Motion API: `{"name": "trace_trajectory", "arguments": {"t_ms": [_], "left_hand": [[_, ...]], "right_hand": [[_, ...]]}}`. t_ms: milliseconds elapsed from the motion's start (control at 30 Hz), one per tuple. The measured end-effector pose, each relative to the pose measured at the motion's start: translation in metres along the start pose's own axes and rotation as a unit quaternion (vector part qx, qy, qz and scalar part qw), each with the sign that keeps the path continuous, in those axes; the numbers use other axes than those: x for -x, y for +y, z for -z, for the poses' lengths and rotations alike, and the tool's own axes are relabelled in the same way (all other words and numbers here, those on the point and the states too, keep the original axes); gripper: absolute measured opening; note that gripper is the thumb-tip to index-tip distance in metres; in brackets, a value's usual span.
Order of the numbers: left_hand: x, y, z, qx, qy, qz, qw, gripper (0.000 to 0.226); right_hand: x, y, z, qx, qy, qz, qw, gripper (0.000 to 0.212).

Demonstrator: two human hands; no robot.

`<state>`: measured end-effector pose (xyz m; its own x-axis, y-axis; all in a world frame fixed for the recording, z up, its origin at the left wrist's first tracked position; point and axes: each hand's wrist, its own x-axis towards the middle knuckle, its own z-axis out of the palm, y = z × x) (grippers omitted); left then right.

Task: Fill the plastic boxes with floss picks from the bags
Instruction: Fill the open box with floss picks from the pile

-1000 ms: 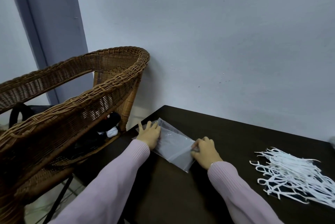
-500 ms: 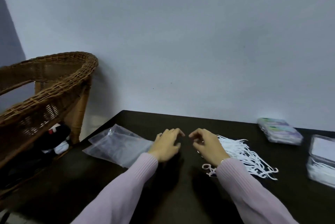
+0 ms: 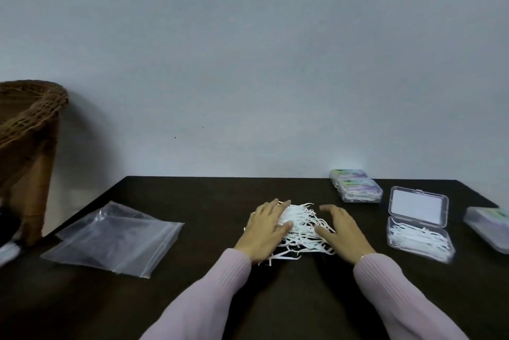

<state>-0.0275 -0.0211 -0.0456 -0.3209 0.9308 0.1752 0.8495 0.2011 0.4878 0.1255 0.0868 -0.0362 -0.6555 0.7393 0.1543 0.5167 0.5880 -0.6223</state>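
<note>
Nearest the camera, two pale pink ribbed sleeves (image 3: 220,284) are seen reaching forward over the dark brown worktop (image 3: 275,298). Just beyond them, the left hand (image 3: 265,232) is laid flat, fingers straight and spread, on the left side of a loose heap of white plastic floss picks (image 3: 301,229). The right hand (image 3: 341,232) is held at the heap's right side with fingers relaxed and slightly apart; nothing is pinched or gripped by either hand. The heap appears to be framed between the two hands, as if it were about to be gathered.

To the left, on the worktop and well apart from the heap, a clear flat zip-top plastic bag (image 3: 113,237) is seen, apparently emptied. To the right, an open clear hinged plastic box (image 3: 418,225) is seen with picks in its lower half and its lid laid back; it is judged only partly filled.

Farther back, a stack of closed clear boxes with pale labels (image 3: 356,185) is placed near the wall, and another closed box (image 3: 487,225) is cut off at the right edge. The task is therefore judged well under way, with the heap left to be boxed.

A brown woven wicker chair (image 3: 27,124) is seen at far left.
</note>
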Motion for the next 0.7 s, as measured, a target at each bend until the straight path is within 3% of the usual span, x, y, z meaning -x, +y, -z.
{"name": "trace_trajectory", "arguments": {"t_ms": [133, 433, 700], "left_hand": [[-0.002, 0.002, -0.012, -0.038, 0.015, -0.016, 0.999, 0.050], [-0.001, -0.008, -0.004, -0.011, 0.102, -0.023, 0.994, 0.026], [0.002, -0.006, 0.005, 0.062, 0.049, -0.044, 0.996, 0.039]], "right_hand": [[0.000, 0.005, -0.006, 0.043, -0.053, -0.022, 0.997, 0.057], [-0.003, -0.002, -0.010, -0.018, -0.019, 0.025, 0.999, 0.031], [-0.005, 0.003, -0.003, -0.090, 0.018, 0.025, 0.995, 0.022]]}}
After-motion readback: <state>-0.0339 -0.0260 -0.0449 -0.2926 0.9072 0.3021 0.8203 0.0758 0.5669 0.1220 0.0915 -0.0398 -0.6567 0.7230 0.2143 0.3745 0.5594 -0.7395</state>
